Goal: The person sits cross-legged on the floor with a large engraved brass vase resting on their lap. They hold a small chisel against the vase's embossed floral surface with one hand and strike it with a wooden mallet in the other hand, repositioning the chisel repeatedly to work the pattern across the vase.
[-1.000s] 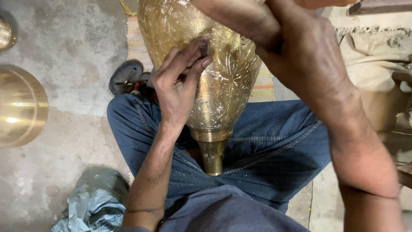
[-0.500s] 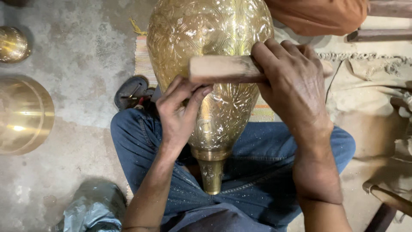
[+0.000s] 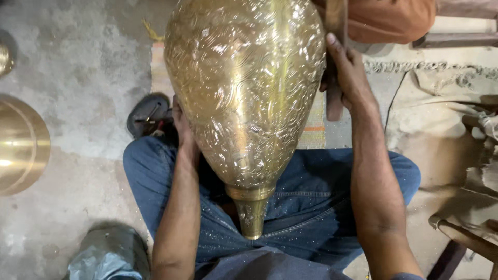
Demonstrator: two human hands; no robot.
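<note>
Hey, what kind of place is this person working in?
Probably a metalworking or brassware workshop. A large engraved brass vessel rests in the lap of a person sitting on a bare concrete floor, another brass piece lies nearby, and the right hand holds a wooden tool.

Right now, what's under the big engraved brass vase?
Beneath the engraved teardrop-shaped brass vase are blue-jeaned legs and a striped mat. The left hand is mostly hidden behind it; whatever else lies underneath is covered.
</note>
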